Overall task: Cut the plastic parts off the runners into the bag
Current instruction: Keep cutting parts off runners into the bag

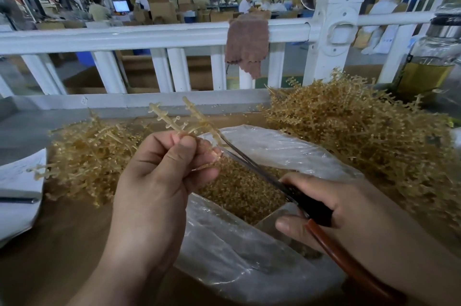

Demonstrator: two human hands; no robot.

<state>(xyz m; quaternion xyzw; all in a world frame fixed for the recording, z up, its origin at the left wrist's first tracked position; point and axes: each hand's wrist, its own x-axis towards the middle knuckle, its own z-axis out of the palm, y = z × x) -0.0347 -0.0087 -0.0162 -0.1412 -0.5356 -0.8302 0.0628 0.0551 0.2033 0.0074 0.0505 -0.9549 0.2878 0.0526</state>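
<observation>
1. Pinches one runner (172, 118) between the thumb and curled fingers of the left hand (159, 173), up over the open mouth of the bag (249, 268).
2. Grips the scissors (252, 166) in the right hand (349, 211), with fingers wrapped round the dark handles, blades narrowly parted and tips touching the runner just beside the left fingertips.
3. Looks very light and thin: a pale amber, translucent spine with short side stubs. Probably springy rather than rigid, and likely to flex or twist under the blades if held far from the cut.
4. Best taken by the bare spine close to the stub being cut, with fingertips kept clear of the blade tips. Seems smooth enough to turn in a loose pinch.
5. Holds a deep layer of small cut parts (239, 188) inside the bag, on the worktop (62, 243) between a left pile (87, 151) and a larger right pile (349, 126) of tangled runners. Likely to snag on lifting.
6. Shows no brand or label that can be read. Faint marks on the paper (17, 181) at the left edge, too blurred to make out.
</observation>
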